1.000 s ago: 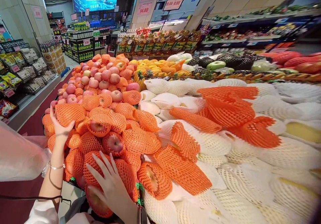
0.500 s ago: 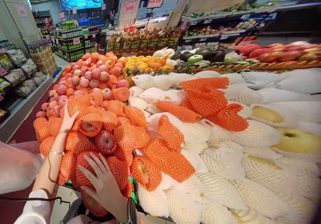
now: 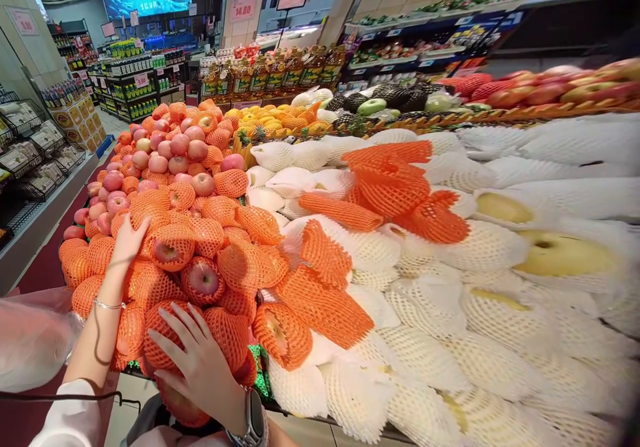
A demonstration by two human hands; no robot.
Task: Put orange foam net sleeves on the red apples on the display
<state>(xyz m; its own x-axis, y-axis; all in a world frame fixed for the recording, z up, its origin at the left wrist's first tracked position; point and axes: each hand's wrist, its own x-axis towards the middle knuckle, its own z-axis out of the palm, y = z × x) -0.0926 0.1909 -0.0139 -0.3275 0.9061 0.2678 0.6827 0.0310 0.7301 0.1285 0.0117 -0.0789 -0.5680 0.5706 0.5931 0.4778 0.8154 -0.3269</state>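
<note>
A heap of red apples in orange foam nets [image 3: 200,260] fills the left of the display. My left hand [image 3: 127,240] reaches up the heap, its fingers lying flat on a netted apple [image 3: 145,215]; a thin bracelet sits on the wrist. At the front edge, my right hand [image 3: 197,360] rests with fingers spread over another netted apple [image 3: 225,330]. Its palm covers a bare red apple [image 3: 180,403] below, and a watch is on the wrist. A clear plastic bag [image 3: 30,340] hangs by my left arm.
Pale fruit in white foam nets [image 3: 450,340] covers the right of the display, with loose orange nets [image 3: 395,187] on top. Un-netted apples [image 3: 170,153] are piled further back. Shelves with packaged goods [image 3: 35,160] line the aisle at left. Price signs hang overhead.
My left hand has slid right and up the heap onto a different netted apple. My right hand stays on the front apples. The view has shifted slightly right.
</note>
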